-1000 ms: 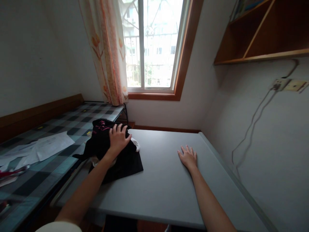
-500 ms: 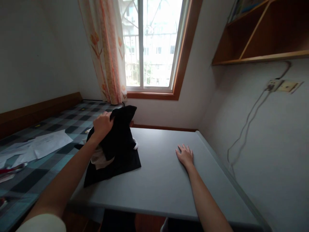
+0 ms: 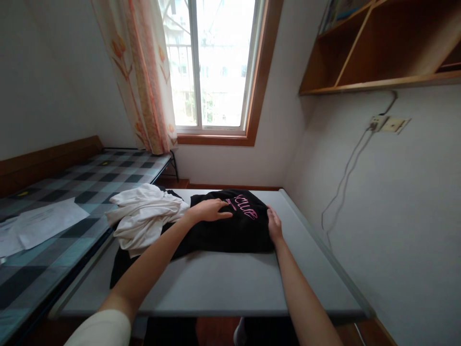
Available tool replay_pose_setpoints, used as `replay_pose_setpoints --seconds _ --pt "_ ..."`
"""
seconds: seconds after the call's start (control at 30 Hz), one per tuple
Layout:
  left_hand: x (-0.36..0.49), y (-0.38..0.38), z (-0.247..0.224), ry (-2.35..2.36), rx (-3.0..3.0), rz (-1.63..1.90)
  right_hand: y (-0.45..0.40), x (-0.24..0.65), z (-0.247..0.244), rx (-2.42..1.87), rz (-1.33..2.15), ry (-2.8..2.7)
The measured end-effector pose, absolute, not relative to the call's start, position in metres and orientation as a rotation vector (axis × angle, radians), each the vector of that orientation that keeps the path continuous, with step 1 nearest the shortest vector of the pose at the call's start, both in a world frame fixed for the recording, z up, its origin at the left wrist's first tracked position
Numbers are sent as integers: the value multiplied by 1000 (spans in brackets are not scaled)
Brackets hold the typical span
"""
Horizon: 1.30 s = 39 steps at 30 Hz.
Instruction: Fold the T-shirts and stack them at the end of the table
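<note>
A black garment [image 3: 230,235] with pink lettering lies spread across the grey table [image 3: 216,283]. My left hand [image 3: 211,210] rests on its upper middle, fingers apart, just left of the lettering. At the garment's right edge is my right hand [image 3: 274,224], its fingers against the cloth; whether they pinch it is too small to tell. A crumpled white cloth [image 3: 140,214] sits on the left part of the table, with black fabric under and beside it.
Left of the table, a bed with a checked mattress [image 3: 82,182] holds white papers [image 3: 50,223]. A wooden shelf [image 3: 378,48] hangs on the right wall above a socket [image 3: 391,124] with a dangling cord. A curtained window [image 3: 223,72] is behind.
The black garment, bunched up in my left hand before, now lies spread to the right. My left hand has moved right onto it, my right hand to its edge. More white cloth shows.
</note>
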<state>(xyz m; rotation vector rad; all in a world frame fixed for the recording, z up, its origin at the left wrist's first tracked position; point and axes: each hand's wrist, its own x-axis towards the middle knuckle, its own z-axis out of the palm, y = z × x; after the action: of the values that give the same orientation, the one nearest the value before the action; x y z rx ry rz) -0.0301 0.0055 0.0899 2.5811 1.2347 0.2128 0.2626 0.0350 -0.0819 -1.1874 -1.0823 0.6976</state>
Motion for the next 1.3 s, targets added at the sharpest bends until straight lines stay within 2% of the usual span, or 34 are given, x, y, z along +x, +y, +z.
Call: replay_pose_setpoints --seconds 0.1,0.23,0.5,0.63,0.73,0.9,1.0,1.13,1.3 --pt "-37 -3 48 1216 2507 26 36 260 -81 -1245 659 -1063" --pt "-44 -19 9 1145 2535 -23 35 258 -77 -1222 656 -1017" --pt "-44 -37 -18 1244 2888 318 31 264 -69 -960 929 -660" --pt "-48 -32 -14 1230 2902 403 31 265 -62 -924 896 -662" --pt "-67 -23 4 1260 2736 617 37 278 -49 -950 807 -687" --pt "-124 -7 41 1518 2424 1079 48 333 -4 -1045 539 -737" --pt "-159 -3 50 1673 2292 1232 47 366 30 -1135 330 -799" --pt "-185 -6 42 1578 2358 1092 34 380 54 -1308 80 -1170" --pt "-187 -17 24 1286 2459 649 10 368 30 -1744 -160 -1486"
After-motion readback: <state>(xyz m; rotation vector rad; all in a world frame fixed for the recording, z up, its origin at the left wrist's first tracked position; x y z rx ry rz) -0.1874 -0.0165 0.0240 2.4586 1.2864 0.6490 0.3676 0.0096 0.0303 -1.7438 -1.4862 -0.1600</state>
